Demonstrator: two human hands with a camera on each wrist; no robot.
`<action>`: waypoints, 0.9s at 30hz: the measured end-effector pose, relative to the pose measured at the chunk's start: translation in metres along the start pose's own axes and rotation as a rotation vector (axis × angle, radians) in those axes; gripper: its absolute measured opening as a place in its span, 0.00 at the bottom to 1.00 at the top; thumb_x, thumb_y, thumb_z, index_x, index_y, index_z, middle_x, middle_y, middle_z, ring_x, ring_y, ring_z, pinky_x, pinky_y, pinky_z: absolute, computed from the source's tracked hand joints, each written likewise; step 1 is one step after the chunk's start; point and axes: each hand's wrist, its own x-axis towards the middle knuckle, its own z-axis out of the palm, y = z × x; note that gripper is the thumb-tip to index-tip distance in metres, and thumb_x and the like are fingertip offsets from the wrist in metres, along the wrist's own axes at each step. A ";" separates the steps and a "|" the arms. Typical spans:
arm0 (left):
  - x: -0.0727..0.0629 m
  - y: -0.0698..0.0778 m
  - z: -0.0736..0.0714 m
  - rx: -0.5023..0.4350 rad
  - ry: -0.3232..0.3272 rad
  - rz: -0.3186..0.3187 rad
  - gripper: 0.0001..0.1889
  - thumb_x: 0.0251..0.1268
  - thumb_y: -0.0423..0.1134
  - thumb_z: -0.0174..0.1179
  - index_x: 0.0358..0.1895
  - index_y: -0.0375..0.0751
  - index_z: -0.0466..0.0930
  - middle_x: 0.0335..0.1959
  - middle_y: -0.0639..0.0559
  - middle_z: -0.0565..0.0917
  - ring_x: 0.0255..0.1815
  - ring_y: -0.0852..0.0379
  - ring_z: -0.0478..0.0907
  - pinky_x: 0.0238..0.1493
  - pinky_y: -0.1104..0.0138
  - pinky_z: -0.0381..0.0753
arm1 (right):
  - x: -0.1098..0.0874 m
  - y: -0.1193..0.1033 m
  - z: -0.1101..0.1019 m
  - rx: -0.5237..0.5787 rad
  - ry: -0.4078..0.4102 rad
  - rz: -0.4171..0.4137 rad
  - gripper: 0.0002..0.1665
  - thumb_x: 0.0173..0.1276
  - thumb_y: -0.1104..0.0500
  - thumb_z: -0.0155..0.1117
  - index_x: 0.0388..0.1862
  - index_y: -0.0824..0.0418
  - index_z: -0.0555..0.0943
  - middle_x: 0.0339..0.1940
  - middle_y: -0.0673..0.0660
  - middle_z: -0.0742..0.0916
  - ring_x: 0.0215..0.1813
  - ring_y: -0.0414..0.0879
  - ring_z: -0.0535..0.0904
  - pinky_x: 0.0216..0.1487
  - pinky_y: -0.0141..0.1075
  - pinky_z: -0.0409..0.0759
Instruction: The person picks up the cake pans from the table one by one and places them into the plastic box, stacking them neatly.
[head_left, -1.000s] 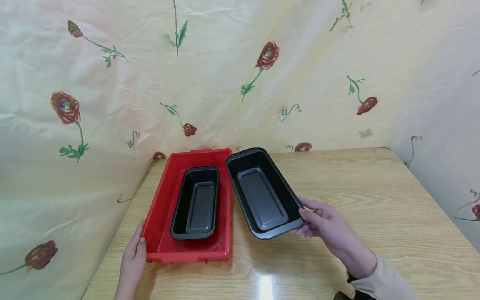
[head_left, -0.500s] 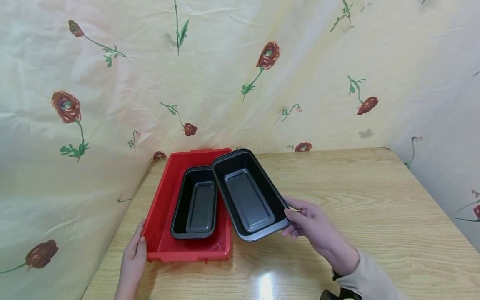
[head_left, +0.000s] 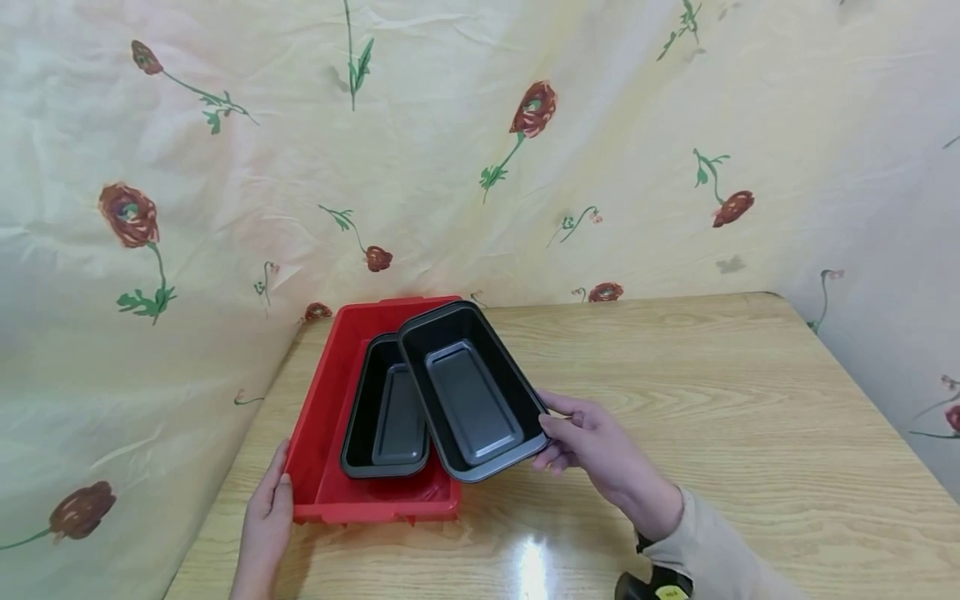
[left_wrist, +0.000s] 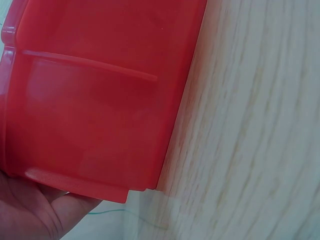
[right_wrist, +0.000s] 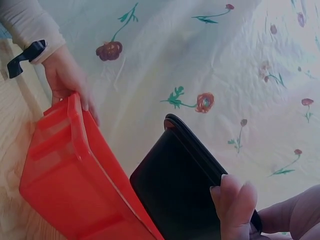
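Observation:
In the head view a red plastic bin [head_left: 375, 512] stands on the left of the table, with a dark metal loaf pan [head_left: 399, 425] lying inside it. My left hand [head_left: 264, 518] grips the bin's rim near its front left corner; in the left wrist view that hand [left_wrist: 35, 212] is under the rim. My right hand [head_left: 596, 446] pinches the near right corner of a second dark loaf pan [head_left: 474, 400]. This pan is tilted above the bin's right side and hides part of the first pan. In the right wrist view the held pan's outside [right_wrist: 180, 185] appears beside the bin.
A wood-grain table [head_left: 712, 400] extends to the right of the bin. Behind and to the left hangs a pale cloth [head_left: 435, 150] printed with red flowers. A dark device [head_left: 656, 583] is strapped to my right wrist.
My right hand has carried the second loaf pan leftward, from beside the bin to above its right side, covering more of the first pan. The left hand and the bin have stayed put.

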 end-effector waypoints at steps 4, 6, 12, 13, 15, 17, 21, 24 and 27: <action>0.000 -0.001 0.000 -0.002 0.002 0.005 0.27 0.81 0.42 0.29 0.79 0.62 0.43 0.79 0.52 0.50 0.76 0.45 0.53 0.64 0.55 0.67 | 0.005 0.000 0.007 0.004 0.002 0.005 0.31 0.76 0.64 0.50 0.74 0.72 0.58 0.40 0.68 0.87 0.27 0.42 0.85 0.26 0.28 0.81; 0.000 -0.002 -0.001 0.001 0.003 0.007 0.27 0.81 0.42 0.29 0.79 0.62 0.43 0.79 0.51 0.50 0.76 0.44 0.53 0.63 0.55 0.67 | 0.008 0.001 0.009 0.007 -0.003 -0.002 0.31 0.75 0.65 0.50 0.74 0.73 0.58 0.41 0.71 0.86 0.27 0.42 0.85 0.26 0.29 0.82; 0.000 -0.001 -0.001 0.014 0.004 0.011 0.27 0.81 0.43 0.29 0.79 0.61 0.43 0.79 0.51 0.50 0.76 0.45 0.53 0.65 0.56 0.65 | 0.016 0.003 0.017 0.011 -0.023 -0.001 0.30 0.76 0.65 0.49 0.73 0.72 0.60 0.45 0.75 0.84 0.27 0.43 0.85 0.26 0.30 0.83; -0.001 -0.001 -0.002 0.015 0.004 0.012 0.27 0.81 0.43 0.29 0.79 0.60 0.43 0.79 0.51 0.50 0.76 0.45 0.53 0.65 0.55 0.65 | 0.017 0.003 0.018 0.011 -0.026 0.004 0.29 0.76 0.65 0.49 0.73 0.72 0.61 0.45 0.75 0.84 0.27 0.43 0.86 0.27 0.29 0.83; 0.000 -0.001 -0.002 0.017 0.004 0.016 0.27 0.81 0.43 0.29 0.79 0.60 0.43 0.79 0.51 0.51 0.76 0.45 0.53 0.66 0.55 0.65 | 0.020 0.004 0.021 0.015 -0.026 0.018 0.29 0.76 0.64 0.49 0.73 0.71 0.61 0.46 0.75 0.84 0.27 0.43 0.86 0.27 0.30 0.83; 0.000 -0.001 -0.002 0.020 0.004 0.016 0.27 0.81 0.43 0.29 0.79 0.60 0.43 0.79 0.52 0.51 0.76 0.46 0.53 0.66 0.55 0.64 | 0.023 0.005 0.024 0.022 -0.021 0.027 0.29 0.76 0.64 0.49 0.73 0.71 0.62 0.47 0.75 0.84 0.27 0.43 0.86 0.27 0.30 0.83; 0.001 -0.001 -0.002 0.015 0.001 0.005 0.27 0.81 0.43 0.29 0.79 0.61 0.44 0.79 0.54 0.51 0.76 0.48 0.52 0.68 0.55 0.63 | 0.029 0.009 0.030 0.035 -0.015 0.029 0.29 0.75 0.64 0.49 0.73 0.71 0.61 0.43 0.73 0.85 0.27 0.43 0.86 0.27 0.29 0.83; 0.001 -0.002 -0.003 0.007 -0.009 0.003 0.27 0.81 0.43 0.29 0.79 0.61 0.44 0.79 0.56 0.50 0.77 0.49 0.51 0.69 0.58 0.61 | 0.033 0.012 0.033 0.047 -0.017 0.027 0.29 0.75 0.65 0.49 0.73 0.71 0.62 0.43 0.73 0.85 0.27 0.44 0.86 0.27 0.29 0.83; 0.001 -0.003 -0.003 0.010 -0.013 0.018 0.26 0.81 0.43 0.29 0.79 0.60 0.45 0.79 0.56 0.50 0.77 0.50 0.50 0.70 0.63 0.59 | 0.036 0.015 0.037 0.055 -0.021 0.031 0.29 0.75 0.65 0.49 0.73 0.71 0.62 0.44 0.75 0.85 0.26 0.44 0.86 0.27 0.29 0.83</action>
